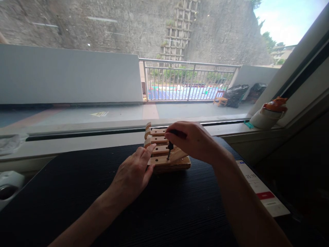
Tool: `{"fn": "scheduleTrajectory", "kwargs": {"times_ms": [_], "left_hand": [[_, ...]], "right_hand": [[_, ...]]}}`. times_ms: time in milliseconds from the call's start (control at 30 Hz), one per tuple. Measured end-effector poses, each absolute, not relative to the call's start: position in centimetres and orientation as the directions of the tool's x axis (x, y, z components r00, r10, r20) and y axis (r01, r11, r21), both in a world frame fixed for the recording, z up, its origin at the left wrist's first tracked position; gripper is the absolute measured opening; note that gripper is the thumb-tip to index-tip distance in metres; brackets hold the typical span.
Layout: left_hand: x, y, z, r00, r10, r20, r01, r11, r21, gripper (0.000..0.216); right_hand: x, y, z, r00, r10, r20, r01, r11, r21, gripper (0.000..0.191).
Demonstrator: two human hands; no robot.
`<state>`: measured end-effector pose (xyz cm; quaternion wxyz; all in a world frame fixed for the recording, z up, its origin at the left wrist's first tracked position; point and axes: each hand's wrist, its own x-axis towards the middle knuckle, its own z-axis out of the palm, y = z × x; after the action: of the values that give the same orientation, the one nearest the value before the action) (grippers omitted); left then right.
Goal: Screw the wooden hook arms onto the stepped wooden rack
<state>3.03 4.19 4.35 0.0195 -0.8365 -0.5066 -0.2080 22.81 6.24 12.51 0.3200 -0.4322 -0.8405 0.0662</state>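
Observation:
My right hand (194, 139) is closed around a screwdriver (170, 145) with a black handle. The tool stands nearly upright, its tip at a screw hole in the nearest wooden strip. Several such strips, each with dark round holes and some with curved hook ends, lie side by side on a thick wooden base; together they form a wooden hook rack (174, 167). At its left end my left hand (133, 168) grips the nearest strip between fingers and thumb. My right hand covers part of the rack's far right side.
The rack sits on a black table (154, 212) against a window sill. A phone (264, 192) with a lit screen lies at the right. On the sill stands a white pot (266, 118) with an orange figure on top. A white object (10, 187) is at the far left.

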Motion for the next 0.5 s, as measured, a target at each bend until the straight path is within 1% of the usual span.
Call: {"fn": "scheduleTrajectory", "kwargs": {"times_ms": [267,333,500], "left_hand": [[3.1,4.2,4.4,0.394,0.845,0.361,0.858,-0.480,0.185,0.052],[3.1,4.2,4.5,0.392,0.847,0.359,0.857,-0.478,0.191,0.053],[3.3,4.2,4.5,0.396,0.847,0.355,0.856,-0.480,0.192,0.052]], "right_hand": [[23.5,7.6,11.6,-0.260,0.817,0.515,0.787,0.488,-0.377,0.032],[23.4,7.4,11.7,-0.288,0.814,0.505,0.766,0.512,-0.389,0.030],[22.9,6.5,12.2,-0.422,0.781,0.460,0.672,0.610,-0.420,0.024]]}}
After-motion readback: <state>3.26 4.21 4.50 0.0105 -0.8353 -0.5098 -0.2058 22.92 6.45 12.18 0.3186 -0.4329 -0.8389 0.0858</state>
